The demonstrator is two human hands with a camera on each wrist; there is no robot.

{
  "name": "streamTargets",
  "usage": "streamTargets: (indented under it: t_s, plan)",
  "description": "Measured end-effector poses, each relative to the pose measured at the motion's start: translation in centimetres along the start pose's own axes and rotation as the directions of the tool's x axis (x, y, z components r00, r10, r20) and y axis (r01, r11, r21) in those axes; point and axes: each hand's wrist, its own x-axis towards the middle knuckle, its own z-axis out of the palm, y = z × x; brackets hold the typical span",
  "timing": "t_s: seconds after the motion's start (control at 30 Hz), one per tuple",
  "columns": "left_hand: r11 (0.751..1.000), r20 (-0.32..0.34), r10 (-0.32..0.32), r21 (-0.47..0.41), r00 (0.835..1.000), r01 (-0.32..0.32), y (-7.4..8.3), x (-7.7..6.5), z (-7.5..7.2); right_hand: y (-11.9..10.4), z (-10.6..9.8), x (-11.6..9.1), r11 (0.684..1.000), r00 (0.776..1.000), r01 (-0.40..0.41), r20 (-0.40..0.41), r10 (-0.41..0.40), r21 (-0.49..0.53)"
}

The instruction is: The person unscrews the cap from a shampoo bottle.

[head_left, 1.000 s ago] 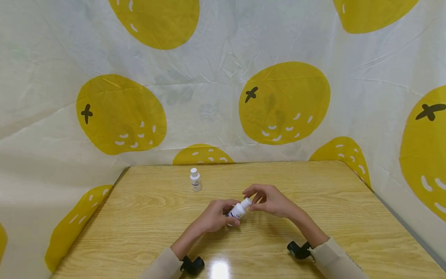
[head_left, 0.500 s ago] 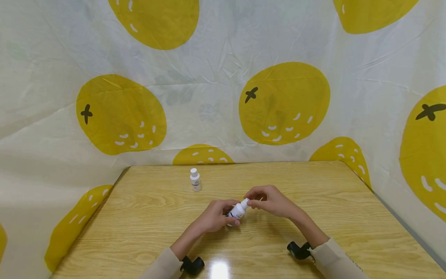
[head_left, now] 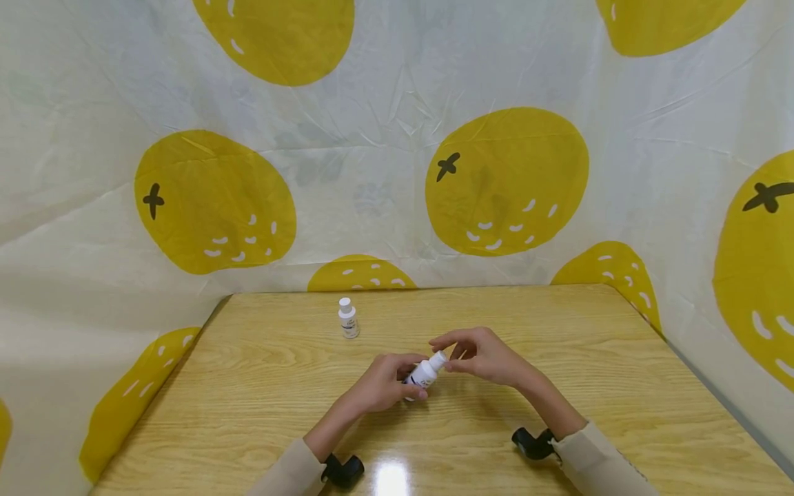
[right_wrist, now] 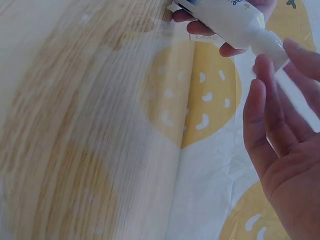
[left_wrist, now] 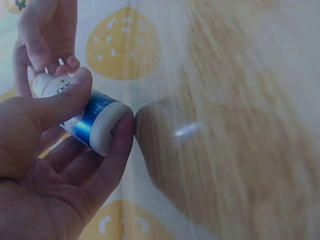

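Note:
Tilted over the table, a small white plastic bottle (head_left: 424, 374) with a blue band points its cap up and to the right. My left hand (head_left: 381, 386) grips its body, thumb along one side and fingers under the base, as the left wrist view shows. At the white cap (right_wrist: 270, 49) are the thumb and fingertips of my right hand (head_left: 486, 359), curved around it from either side. In the right wrist view the fingertips overlap the cap's edge. A second bottle (head_left: 349, 320) of the same look stands upright farther back on the left, its cap on.
The wood-grain table (head_left: 298, 358) reaches back to a pale cloth (head_left: 366, 172) printed with large yellow fruit, which also hangs at both sides. Black wrist-camera mounts (head_left: 343, 472) sit under both sleeves, and a bright light reflection shows on the near tabletop.
The right thumb lay across the cap half a second ago; it has moved back to the cap's lower right side and the fingers have spread. The left hand and the bottle stay in place.

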Motion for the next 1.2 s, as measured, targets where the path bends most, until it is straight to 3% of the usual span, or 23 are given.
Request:
streamTargets:
  t_s: [0.3,0.83,1.2]
  plan:
    - [1.0,-0.003,-0.009,-0.003,1.0,0.009,0.05,-0.05,0.06,-0.22,0.17,-0.04,0.995,0.995,-0.099,-0.012,0.099,0.014]
    - [1.0,0.002,0.001,-0.022,1.0,-0.001,-0.1,-0.02,0.02,-0.09,0.12,-0.03,0.999,0.999,-0.036,0.011,0.036,0.022]
    - [0.999,0.005,0.004,-0.033,1.0,-0.004,-0.15,0.0,0.03,-0.11,0.45,0.15,0.996,0.996,-0.092,-0.02,0.092,0.016]
